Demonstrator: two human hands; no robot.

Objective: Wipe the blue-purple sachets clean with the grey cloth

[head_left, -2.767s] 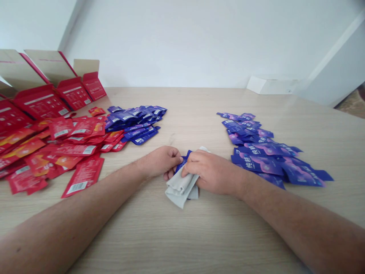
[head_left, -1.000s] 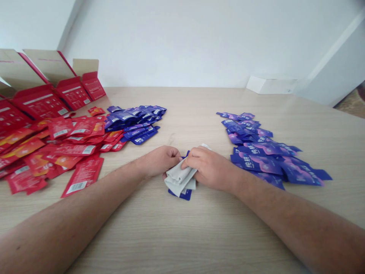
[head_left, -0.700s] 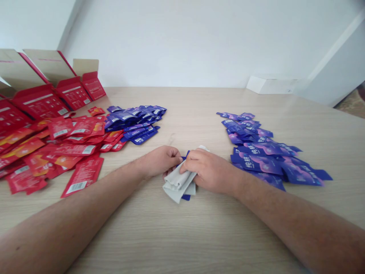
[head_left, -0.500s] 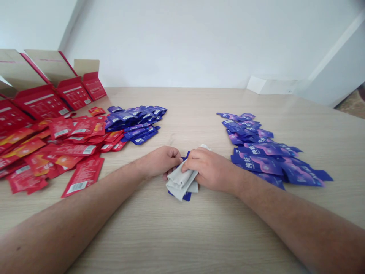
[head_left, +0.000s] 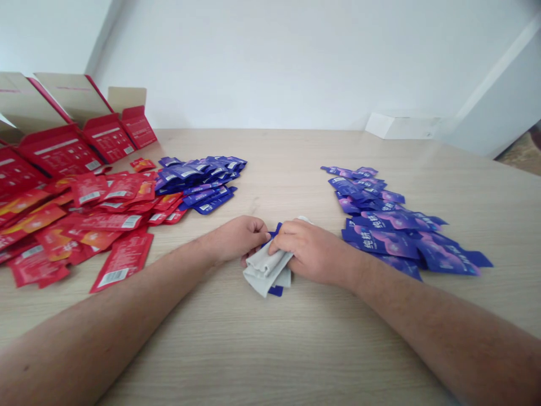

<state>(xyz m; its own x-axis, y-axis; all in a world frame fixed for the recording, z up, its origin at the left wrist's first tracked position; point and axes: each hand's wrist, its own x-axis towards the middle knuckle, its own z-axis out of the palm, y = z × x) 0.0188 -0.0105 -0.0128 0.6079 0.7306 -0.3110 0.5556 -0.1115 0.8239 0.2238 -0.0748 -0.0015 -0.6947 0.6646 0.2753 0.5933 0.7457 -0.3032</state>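
In the middle of the table, my right hand point(head_left: 308, 248) is closed on a folded pale grey cloth point(head_left: 267, 270). Beneath the cloth lies a blue packet point(head_left: 275, 291), mostly covered; only its top and a lower corner show. My left hand point(head_left: 243, 241) pinches the packet's upper edge between thumb and fingers, close beside the cloth. The packet's printed face is hidden.
Purple-blue packets point(head_left: 389, 234) overlap in a row at the right, and more blue packets point(head_left: 198, 175) are heaped at the back left. Red packets point(head_left: 84, 225) spread over the left side, before open red cartons point(head_left: 59, 149). A white box point(head_left: 401, 127) stands at the back right.
The cloth's lower end has shifted slightly left over the packet, so less of the packet's lower left corner shows. Both hands have kept nearly the same place and grip.
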